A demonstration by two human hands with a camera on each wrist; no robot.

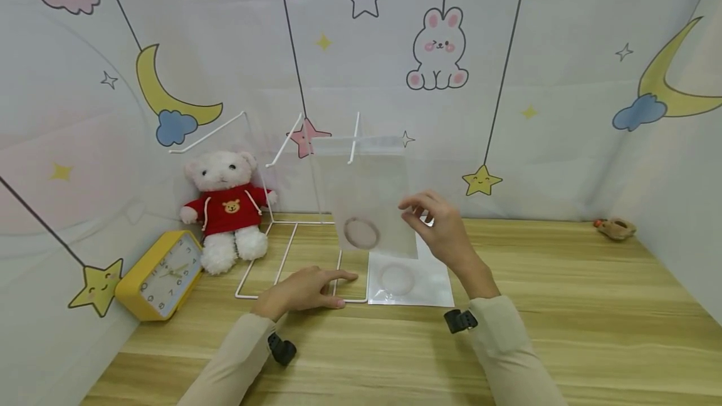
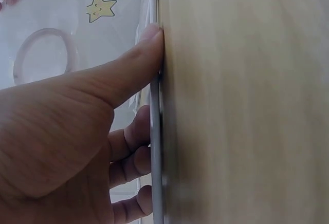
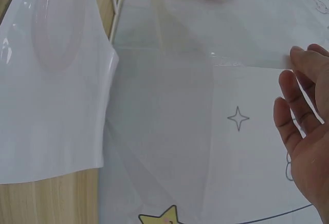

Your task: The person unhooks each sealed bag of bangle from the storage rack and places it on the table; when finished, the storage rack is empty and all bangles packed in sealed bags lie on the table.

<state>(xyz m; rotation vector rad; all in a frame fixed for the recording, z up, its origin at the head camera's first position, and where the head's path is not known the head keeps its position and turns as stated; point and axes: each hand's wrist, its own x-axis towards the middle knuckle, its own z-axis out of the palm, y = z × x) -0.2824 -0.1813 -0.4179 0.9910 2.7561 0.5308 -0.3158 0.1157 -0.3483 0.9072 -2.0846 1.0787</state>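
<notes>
A white wire rack [image 1: 293, 224] stands on the table, with long hooks slanting forward from its top. On one hook hangs a clear plastic bag [image 1: 372, 187] holding a pale pinkish ring [image 1: 362, 233]. My right hand [image 1: 442, 230] is raised at the bag's right edge, fingers loosely bent, with fingertips right at the film in the right wrist view. Flat on the table beneath lies a second bag [image 1: 434, 287] with a similar ring [image 1: 396, 279]. My left hand [image 1: 304, 290] rests on the rack's base, index finger stretched out, thumb [image 2: 141, 54] on the front bar.
A white teddy bear [image 1: 225, 205] in a red hoodie sits at the rack's left side. Nearer on the left stands a yellow alarm clock [image 1: 163, 275]. At the far right is a small brown object [image 1: 617, 229]. A printed curtain [image 1: 524, 49] closes off the back.
</notes>
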